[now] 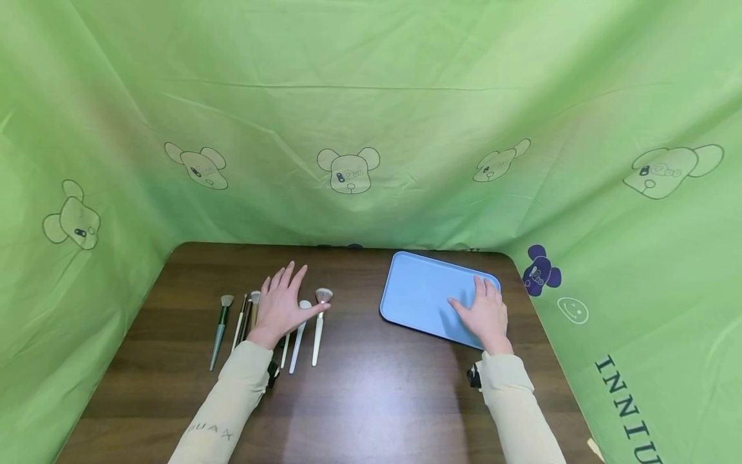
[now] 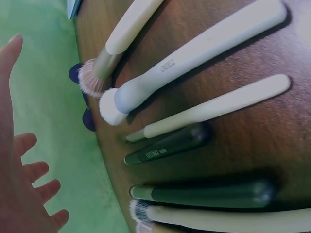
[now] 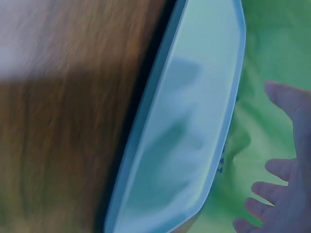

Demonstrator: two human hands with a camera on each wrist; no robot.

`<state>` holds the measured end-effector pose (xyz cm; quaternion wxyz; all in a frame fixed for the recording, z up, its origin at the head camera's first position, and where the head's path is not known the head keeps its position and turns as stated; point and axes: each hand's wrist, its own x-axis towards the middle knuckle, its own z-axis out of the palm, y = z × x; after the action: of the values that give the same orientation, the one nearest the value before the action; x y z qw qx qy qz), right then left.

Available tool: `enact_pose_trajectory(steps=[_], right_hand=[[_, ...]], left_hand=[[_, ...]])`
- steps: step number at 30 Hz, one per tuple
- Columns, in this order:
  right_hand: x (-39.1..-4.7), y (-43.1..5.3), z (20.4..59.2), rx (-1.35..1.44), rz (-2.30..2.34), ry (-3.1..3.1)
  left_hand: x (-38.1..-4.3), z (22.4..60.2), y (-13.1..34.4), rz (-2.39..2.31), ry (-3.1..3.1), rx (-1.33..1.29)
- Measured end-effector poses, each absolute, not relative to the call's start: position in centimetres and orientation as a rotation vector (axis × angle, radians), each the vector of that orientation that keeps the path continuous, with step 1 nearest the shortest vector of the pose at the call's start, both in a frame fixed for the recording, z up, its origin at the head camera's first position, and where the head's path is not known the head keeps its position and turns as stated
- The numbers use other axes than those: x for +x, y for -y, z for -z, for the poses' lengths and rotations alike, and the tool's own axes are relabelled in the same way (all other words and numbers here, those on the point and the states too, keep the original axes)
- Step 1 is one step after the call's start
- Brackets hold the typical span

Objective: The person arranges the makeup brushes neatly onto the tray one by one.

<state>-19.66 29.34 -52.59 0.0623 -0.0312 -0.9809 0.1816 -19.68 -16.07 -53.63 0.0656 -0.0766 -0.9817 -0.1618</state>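
Note:
Several makeup brushes lie side by side on the table's left part. At the left end is one with a green-blue handle (image 1: 218,341); at the right end is a fluffy brush with a white handle (image 1: 318,335). My left hand (image 1: 282,309) hovers over the middle brushes, fingers spread and holding nothing. It hides part of them in the head view. The left wrist view shows a thick white brush (image 2: 204,51) and a dark green handle (image 2: 209,195). My right hand (image 1: 485,316), fingers extended, is over the right side of a blue tray (image 1: 426,293); contact cannot be made out.
The brown wooden table (image 1: 359,399) has rounded back corners. A green cloth (image 1: 348,219) with bear prints hangs behind it and along both sides. The tray lies at an angle near the back right of the table.

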Motion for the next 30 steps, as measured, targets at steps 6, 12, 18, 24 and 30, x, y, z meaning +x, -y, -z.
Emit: enact_pose_trajectory(steps=[6, 12, 18, 24, 30], right_hand=[[-18.9, -31.2, 52.9, -0.174, -0.556, 3.002], [-17.9, -33.1, 53.4, -0.281, -0.553, 3.039], [-16.9, -34.8, 53.5, -0.443, -0.608, 3.032], [-16.4, -36.0, 54.0, -0.499, -0.631, 3.041], [-16.3, -36.5, 54.8, -0.433, -0.676, 3.040]], left_hand=[[-19.1, 53.8, 16.5, 0.485, 2.949, -0.211], [-18.4, 54.1, 17.3, 0.518, 2.906, -0.210], [-17.8, 54.0, 18.7, 0.533, 2.905, -0.189], [-17.3, 53.9, 20.3, 0.557, 2.918, -0.144], [-16.7, 54.3, 22.1, 0.559, 2.901, -0.090]])
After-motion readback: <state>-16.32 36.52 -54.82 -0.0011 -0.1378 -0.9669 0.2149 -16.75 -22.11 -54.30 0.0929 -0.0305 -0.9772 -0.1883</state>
